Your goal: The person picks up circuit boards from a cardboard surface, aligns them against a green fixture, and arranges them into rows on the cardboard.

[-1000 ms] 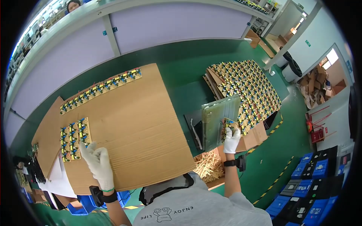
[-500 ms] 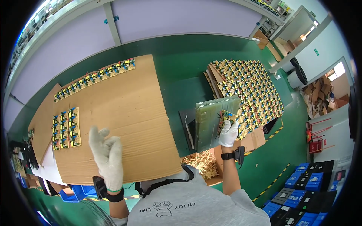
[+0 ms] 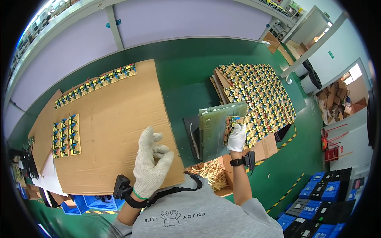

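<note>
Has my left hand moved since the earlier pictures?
Yes: rightward across the cardboard sheet, away from the short circuit-board strips; the left hand is now near the sheet's right edge.

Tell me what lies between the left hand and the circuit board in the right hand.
In the head view, rightward from the left hand to the circuit board: part of the cardboard sheet, a dark plate, then a greenish panel.

Three short circuit-board strips (image 3: 74, 135), one long circuit-board row (image 3: 95, 84), two wrist straps (image 3: 238, 162), two bins (image 3: 309, 85)
</note>
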